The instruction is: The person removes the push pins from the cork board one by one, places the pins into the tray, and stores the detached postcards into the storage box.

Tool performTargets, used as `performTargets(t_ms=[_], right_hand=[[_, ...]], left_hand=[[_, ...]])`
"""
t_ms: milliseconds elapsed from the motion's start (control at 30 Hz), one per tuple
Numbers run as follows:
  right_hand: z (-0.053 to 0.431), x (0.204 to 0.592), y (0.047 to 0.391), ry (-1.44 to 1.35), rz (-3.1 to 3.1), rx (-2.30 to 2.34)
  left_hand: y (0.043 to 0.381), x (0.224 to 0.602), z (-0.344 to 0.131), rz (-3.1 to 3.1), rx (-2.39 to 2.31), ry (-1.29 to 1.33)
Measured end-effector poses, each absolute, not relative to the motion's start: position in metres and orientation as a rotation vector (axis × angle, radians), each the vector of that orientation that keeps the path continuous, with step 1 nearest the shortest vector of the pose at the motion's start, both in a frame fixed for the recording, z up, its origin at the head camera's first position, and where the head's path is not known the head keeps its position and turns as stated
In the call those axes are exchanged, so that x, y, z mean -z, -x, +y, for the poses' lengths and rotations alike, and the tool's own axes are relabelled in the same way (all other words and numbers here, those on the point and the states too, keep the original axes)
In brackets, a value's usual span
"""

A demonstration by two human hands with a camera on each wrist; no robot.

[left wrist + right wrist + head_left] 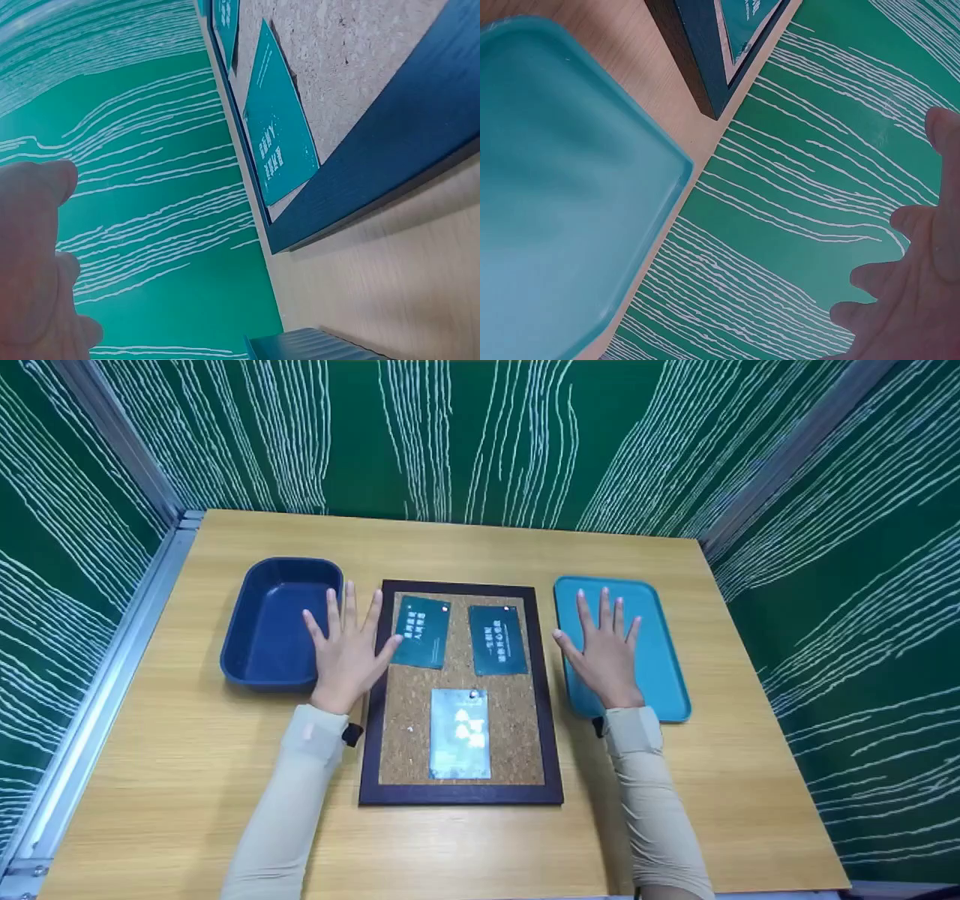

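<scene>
Between my two hands a cork board (409, 735) in a dark frame lies on the table, bearing three cards held by pins. Two dark teal cards, a left one (422, 632) and a right one (498, 640), are tilted near its top. A shiny pale card (460, 735) is pinned lower down. My left hand (346, 656) is spread with straight fingers over the gap between a navy basin (274, 637) and the board, holding nothing. Fingers spread too, my right hand (606, 656) hovers over a light blue tray (660, 690), holding nothing.
The wooden table (637, 555) carries all of this. Green walls (517, 442) with white wavy lines rise at the back and both sides. A metal rail (112, 690) runs along the left table edge.
</scene>
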State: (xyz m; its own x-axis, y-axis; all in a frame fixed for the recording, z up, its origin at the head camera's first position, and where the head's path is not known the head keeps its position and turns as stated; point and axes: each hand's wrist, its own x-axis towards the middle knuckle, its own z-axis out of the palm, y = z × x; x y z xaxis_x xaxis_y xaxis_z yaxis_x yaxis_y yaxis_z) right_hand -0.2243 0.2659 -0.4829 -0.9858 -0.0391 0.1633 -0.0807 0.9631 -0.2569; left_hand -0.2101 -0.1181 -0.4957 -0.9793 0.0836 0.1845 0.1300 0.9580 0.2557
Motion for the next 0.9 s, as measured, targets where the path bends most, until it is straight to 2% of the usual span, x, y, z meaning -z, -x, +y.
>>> performTargets(t_ms=[500,900], right_hand=[[0.27,0.488,0.213,-0.204,-2.768,-1.022],[0.263,0.498,0.211,-0.368,-2.739,-1.138]], left_hand=[[0.191,0.497,-0.123,-2.946,0.546,0.238],[0.152,0.497,-0.077,-2.973,0.447,0.505]])
